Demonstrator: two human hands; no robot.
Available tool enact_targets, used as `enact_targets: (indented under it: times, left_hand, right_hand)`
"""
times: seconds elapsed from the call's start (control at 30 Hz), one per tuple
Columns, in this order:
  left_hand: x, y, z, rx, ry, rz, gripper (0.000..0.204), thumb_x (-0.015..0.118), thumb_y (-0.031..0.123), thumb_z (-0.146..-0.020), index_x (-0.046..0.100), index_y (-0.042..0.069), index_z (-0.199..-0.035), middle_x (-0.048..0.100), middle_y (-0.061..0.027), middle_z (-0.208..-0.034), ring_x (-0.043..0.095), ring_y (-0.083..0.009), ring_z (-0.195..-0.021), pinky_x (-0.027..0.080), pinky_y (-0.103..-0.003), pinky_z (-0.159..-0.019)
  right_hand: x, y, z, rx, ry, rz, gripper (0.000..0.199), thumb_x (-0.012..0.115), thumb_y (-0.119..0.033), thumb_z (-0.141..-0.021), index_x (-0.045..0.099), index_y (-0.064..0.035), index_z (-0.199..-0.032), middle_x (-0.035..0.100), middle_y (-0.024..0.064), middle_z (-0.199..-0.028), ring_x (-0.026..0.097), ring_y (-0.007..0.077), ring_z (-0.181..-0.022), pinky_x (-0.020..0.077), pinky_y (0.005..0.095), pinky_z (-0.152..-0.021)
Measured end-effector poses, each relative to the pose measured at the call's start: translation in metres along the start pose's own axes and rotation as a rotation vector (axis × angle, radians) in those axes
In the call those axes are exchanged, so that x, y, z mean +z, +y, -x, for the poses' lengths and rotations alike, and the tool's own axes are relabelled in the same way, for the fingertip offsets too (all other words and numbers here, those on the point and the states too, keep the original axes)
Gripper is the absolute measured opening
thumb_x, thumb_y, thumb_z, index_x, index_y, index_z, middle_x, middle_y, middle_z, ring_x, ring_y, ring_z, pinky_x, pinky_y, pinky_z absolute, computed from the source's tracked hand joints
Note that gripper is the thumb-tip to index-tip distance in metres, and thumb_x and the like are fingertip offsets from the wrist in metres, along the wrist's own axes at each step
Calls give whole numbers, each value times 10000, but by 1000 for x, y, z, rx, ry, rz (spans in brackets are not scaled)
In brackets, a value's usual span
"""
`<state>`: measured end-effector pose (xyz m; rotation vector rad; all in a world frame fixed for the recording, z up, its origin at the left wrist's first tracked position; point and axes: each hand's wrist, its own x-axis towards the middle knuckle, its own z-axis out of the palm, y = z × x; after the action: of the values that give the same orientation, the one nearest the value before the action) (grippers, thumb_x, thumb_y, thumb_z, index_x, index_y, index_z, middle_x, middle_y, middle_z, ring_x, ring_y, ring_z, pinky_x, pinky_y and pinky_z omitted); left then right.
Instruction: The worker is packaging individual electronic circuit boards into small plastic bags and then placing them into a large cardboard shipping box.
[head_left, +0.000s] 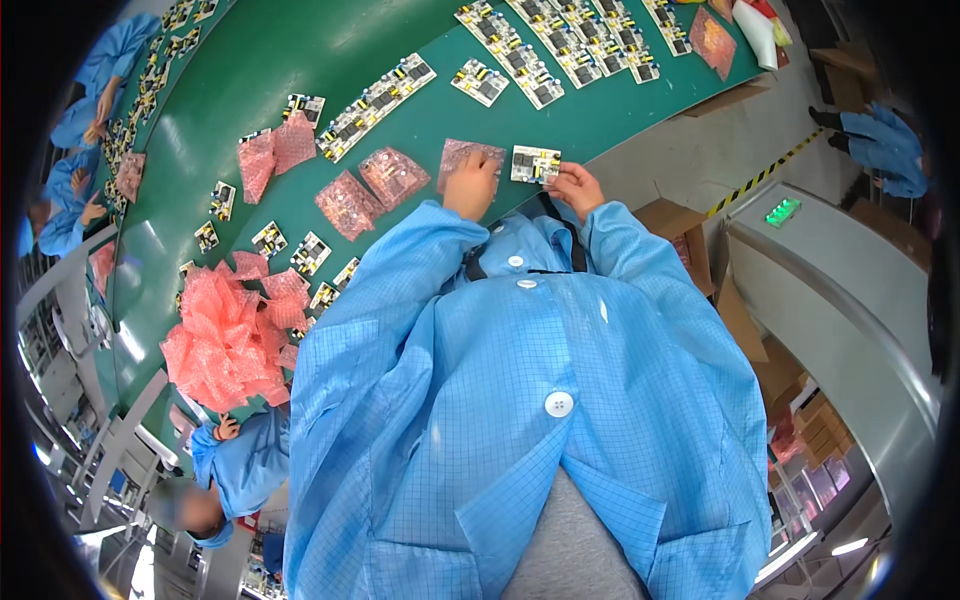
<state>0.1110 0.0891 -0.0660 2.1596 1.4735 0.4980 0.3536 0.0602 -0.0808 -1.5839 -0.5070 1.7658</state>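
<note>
My left hand (471, 183) rests on a pink bubble-wrap bag (461, 153) lying on the green table (300, 50), fingers curled over its near edge. My right hand (577, 187) pinches the right edge of a small white circuit board (535, 164) that lies just right of the bag. Both arms are in blue lab-coat sleeves.
More pink bubble bags (372, 186) and loose circuit boards (310, 252) lie to the left, with a big heap of pink bags (225, 340) near a co-worker's hand (228, 428). Rows of boards (545, 50) fill the far side. Cardboard boxes (680, 235) stand to the right.
</note>
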Motion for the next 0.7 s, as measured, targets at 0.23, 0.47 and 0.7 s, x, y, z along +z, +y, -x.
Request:
enact_targets:
  times: [0.23, 0.47, 0.7]
  left_hand:
    - [10, -2, 0, -141, 26, 201, 159, 664, 98, -756, 611, 38, -895, 566, -163, -943, 609, -379, -821, 519, -479, -693]
    - [11, -11, 6, -269, 90, 436, 95, 696, 7, -736, 636, 22, -809, 576, -87, -935, 642, -203, -709, 538, -316, -597]
    - [-2, -5, 15, -221, 203, 559, 114, 689, -25, -755, 643, 1, -856, 572, -74, -965, 646, -153, -729, 554, -258, -620]
  right_hand:
    - [12, 7, -2, -124, -100, -34, 417, 731, 38, -771, 533, 9, -1136, 668, 126, -1036, 658, 182, -939, 536, 289, -812]
    - [14, 5, -7, -160, -166, 58, 424, 730, 49, -765, 533, 7, -1137, 659, 114, -1042, 652, 170, -926, 533, 297, -839]
    - [12, -12, -12, -220, -275, 431, 356, 723, 14, -797, 571, -5, -1118, 673, 85, -993, 644, 138, -894, 522, 286, -820]
